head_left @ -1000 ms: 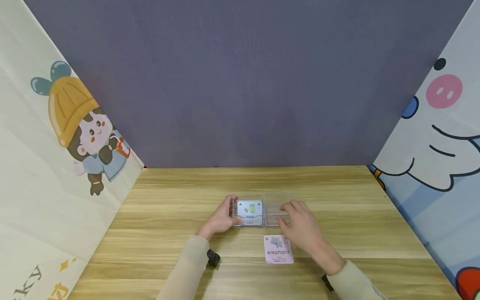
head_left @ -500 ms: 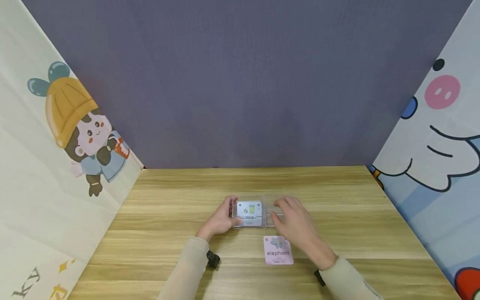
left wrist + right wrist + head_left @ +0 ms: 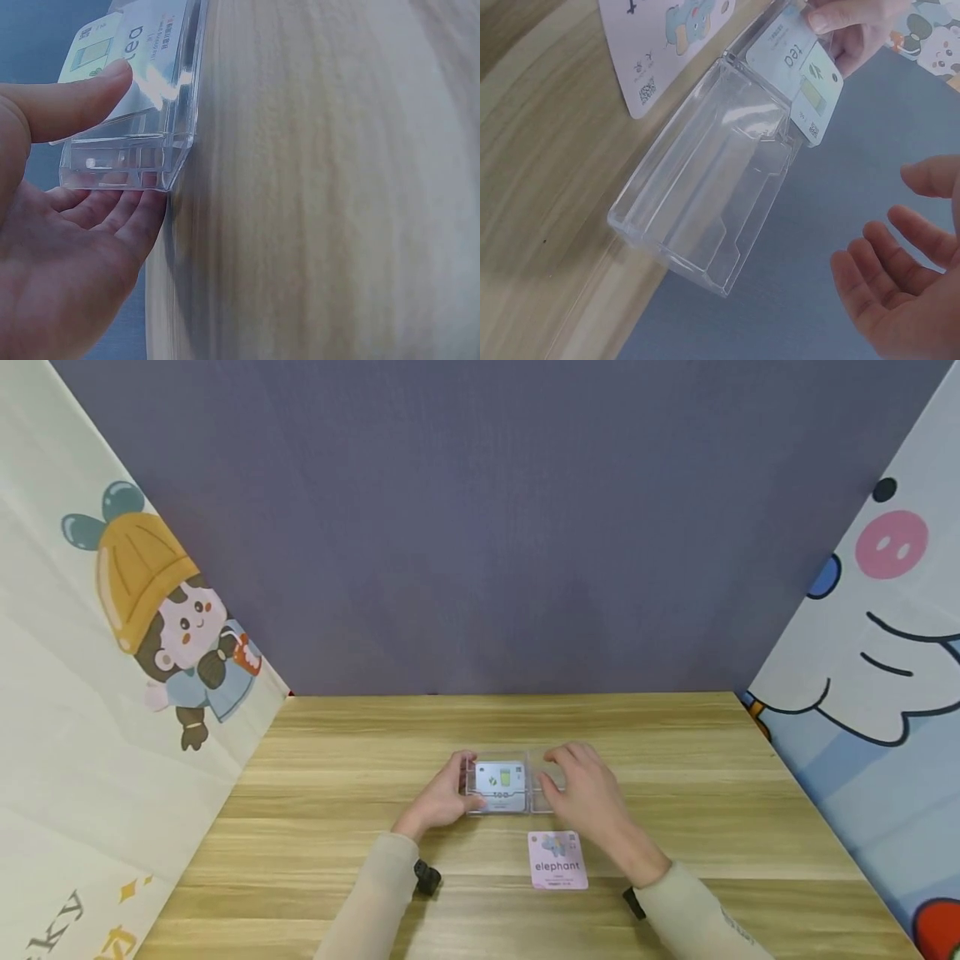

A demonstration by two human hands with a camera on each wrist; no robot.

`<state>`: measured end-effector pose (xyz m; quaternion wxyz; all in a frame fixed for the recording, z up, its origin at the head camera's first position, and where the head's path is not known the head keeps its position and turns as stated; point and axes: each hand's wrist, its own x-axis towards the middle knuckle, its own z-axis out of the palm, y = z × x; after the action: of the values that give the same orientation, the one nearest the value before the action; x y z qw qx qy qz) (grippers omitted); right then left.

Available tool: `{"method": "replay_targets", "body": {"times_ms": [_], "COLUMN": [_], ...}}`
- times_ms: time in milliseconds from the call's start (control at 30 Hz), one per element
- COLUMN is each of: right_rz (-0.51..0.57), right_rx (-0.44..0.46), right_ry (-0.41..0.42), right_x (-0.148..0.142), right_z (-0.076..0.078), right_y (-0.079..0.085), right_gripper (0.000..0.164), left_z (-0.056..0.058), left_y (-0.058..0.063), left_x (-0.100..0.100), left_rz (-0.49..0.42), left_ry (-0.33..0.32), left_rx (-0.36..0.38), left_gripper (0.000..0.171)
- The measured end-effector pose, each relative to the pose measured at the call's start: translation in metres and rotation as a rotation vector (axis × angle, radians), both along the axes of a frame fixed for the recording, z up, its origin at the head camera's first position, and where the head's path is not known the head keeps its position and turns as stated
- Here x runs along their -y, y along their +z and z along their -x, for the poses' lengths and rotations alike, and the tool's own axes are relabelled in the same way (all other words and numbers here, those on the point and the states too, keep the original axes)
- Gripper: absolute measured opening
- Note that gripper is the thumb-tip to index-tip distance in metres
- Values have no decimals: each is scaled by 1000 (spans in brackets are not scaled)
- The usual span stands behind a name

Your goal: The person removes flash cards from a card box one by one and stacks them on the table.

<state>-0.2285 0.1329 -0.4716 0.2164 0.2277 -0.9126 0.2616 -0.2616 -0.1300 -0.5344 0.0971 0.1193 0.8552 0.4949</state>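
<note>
A transparent plastic card case [image 3: 537,803] lies unfolded on the table, its two halves side by side. Its left half holds a white card printed "tea" [image 3: 501,783], with a green drink on it. My left hand [image 3: 441,797] grips the case's left end, thumb over the card [image 3: 90,56] and the other fingers against the end wall. Above the right half, where bare plastic shows in the right wrist view, my right hand [image 3: 592,797] hovers with loosely bent fingers and nothing between them. A pink "elephant" card [image 3: 557,870] lies flat in front of the case.
The wood-grain table [image 3: 360,743] meets a grey-blue panel [image 3: 480,543] at its back edge. Cartoon-printed panels flank it, with a figure in a yellow hat [image 3: 146,581] on the left and a pink snout [image 3: 892,545] on the right.
My right hand has moved left over the right half of the case. The left hand, the case and both cards stay in place.
</note>
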Motion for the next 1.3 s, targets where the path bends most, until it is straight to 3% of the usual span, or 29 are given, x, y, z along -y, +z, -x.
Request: {"method": "replay_targets", "body": {"times_ms": [633,1300], "right_rz": [13,-39], "right_rx": [45,94], "right_ry": [0,9], "right_x": [10,22], "right_z": [16,23], "right_y": [-4,-10], "right_gripper": [29,29], "left_z": [1,1], "left_y": [0,-1], "left_x": [-3,-4], "left_rz": [-10,-15], "left_ry": [-6,-1], "left_rx": [2,23], "left_gripper": [79,79]}}
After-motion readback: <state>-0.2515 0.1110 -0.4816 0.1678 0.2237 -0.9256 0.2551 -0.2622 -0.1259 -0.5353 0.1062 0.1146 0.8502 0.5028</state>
